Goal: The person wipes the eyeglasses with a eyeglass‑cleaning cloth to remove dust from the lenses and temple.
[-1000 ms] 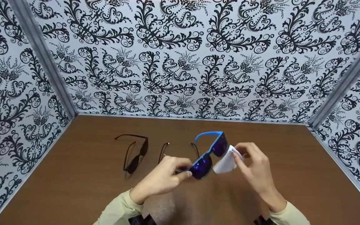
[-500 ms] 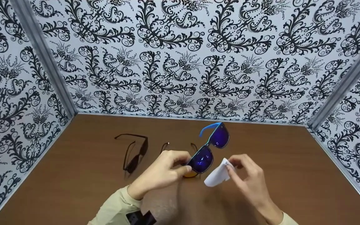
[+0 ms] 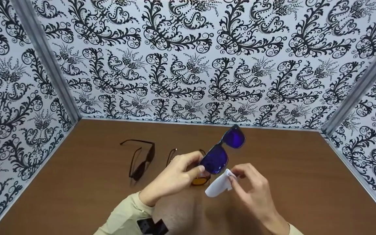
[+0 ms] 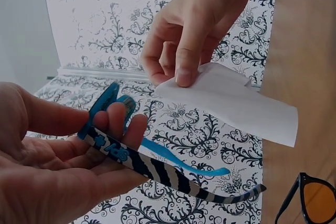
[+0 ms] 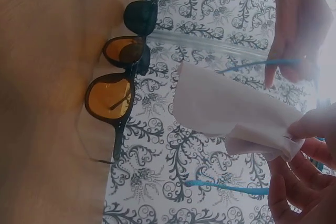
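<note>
My left hand (image 3: pixel 175 173) grips a pair of blue-lensed sunglasses (image 3: pixel 215 160) by one end of the frame, thumb on the front corner. They are held up at a slant, lenses toward the head camera. In the left wrist view one zebra-striped temple (image 4: pixel 168 174) extends past the fingers, with the blue inner side of the other behind it. Between thumb and fingers, my right hand (image 3: pixel 255 192) pinches a white cloth (image 3: pixel 217 186) that hangs folded just below the lower lens. The right wrist view shows the cloth (image 5: pixel 231 111) covering much of the sunglasses.
On the brown table (image 3: pixel 305 169), black sunglasses (image 3: pixel 142 163) lie to the left with temples unfolded. Orange-lensed glasses (image 3: pixel 200 180) lie behind the left hand, partly hidden. Patterned panels (image 3: pixel 188 65) wall in the back and sides.
The sunglasses have risen and turned, so their lenses face the head camera and the blue temple is hidden there. My right hand has moved down and left with the cloth.
</note>
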`<action>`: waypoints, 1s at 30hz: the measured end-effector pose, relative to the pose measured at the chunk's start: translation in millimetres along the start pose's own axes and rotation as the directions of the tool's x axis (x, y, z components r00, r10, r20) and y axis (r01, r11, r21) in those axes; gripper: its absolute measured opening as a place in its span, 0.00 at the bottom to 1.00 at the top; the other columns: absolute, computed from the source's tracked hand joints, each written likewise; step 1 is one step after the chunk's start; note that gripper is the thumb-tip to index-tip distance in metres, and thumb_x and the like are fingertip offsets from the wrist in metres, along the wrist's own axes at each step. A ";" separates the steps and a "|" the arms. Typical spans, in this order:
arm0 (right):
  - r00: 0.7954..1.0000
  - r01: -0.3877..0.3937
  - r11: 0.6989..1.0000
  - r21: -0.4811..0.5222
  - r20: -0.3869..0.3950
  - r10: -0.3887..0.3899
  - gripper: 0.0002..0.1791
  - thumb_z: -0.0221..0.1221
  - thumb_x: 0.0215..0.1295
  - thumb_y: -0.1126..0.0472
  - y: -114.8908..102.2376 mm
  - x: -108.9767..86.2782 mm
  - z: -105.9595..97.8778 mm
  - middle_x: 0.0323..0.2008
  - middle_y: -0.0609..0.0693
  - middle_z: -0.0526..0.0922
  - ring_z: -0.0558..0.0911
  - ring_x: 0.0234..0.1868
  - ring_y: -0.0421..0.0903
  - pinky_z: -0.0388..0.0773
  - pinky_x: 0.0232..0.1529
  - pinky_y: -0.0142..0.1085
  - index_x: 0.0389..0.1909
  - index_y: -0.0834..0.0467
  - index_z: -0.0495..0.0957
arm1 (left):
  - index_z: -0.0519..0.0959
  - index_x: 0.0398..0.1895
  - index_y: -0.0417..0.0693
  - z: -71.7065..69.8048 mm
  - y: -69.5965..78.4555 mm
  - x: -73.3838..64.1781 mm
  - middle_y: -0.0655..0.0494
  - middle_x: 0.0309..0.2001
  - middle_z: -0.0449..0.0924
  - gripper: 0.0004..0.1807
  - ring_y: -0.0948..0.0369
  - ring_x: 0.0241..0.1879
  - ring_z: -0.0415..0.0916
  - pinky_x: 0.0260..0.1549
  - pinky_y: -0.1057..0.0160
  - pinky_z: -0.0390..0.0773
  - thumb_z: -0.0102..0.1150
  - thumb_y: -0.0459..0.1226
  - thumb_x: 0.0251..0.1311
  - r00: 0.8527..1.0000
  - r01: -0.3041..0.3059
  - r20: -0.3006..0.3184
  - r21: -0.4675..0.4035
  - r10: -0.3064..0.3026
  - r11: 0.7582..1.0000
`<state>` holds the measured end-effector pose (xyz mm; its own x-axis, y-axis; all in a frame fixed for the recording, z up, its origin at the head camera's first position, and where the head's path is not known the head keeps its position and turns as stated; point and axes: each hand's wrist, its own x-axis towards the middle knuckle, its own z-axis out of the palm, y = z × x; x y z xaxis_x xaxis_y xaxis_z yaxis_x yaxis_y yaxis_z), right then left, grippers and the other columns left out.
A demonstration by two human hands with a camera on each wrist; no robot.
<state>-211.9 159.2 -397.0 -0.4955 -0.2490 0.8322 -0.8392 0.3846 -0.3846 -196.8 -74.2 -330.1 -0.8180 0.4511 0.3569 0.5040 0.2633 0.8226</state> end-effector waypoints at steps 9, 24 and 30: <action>0.999 0.032 0.999 -0.015 -0.041 -0.033 0.15 0.66 0.49 0.77 -2.6 9.3 -0.2 0.34 0.48 0.80 0.78 0.34 0.42 0.74 0.37 0.27 0.36 0.59 0.80 | 0.73 0.38 0.35 2.7 -7.1 9.3 0.48 0.32 0.81 0.06 0.53 0.35 0.81 0.40 0.60 0.77 0.44 0.27 0.68 0.998 0.024 -0.046 -0.136 -0.031 0.990; 0.998 -0.019 0.995 -0.097 -0.068 0.012 0.17 0.67 0.48 0.78 -9.3 21.8 9.6 0.34 0.49 0.78 0.78 0.30 0.42 0.76 0.33 0.26 0.38 0.60 0.78 | 0.65 0.39 0.33 16.3 -32.7 12.7 0.50 0.32 0.72 0.06 0.44 0.43 0.81 0.51 0.52 0.76 0.35 0.27 0.71 0.975 0.196 0.001 -0.490 -0.224 0.849; 0.996 -0.068 0.988 -0.139 -0.072 0.059 0.16 0.68 0.50 0.76 -9.9 18.8 22.4 0.34 0.46 0.78 0.79 0.29 0.37 0.78 0.30 0.26 0.38 0.59 0.78 | 0.65 0.39 0.34 26.1 -37.4 12.6 0.51 0.30 0.69 0.07 0.48 0.39 0.82 0.49 0.53 0.77 0.33 0.27 0.70 0.953 0.244 -0.005 -0.578 -0.303 0.779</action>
<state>-217.9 130.8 -386.5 -0.5264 -0.1611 0.8348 -0.7640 0.5205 -0.3813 -218.8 -56.1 -367.9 -0.9337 0.3456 0.0935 0.0328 -0.1775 0.9836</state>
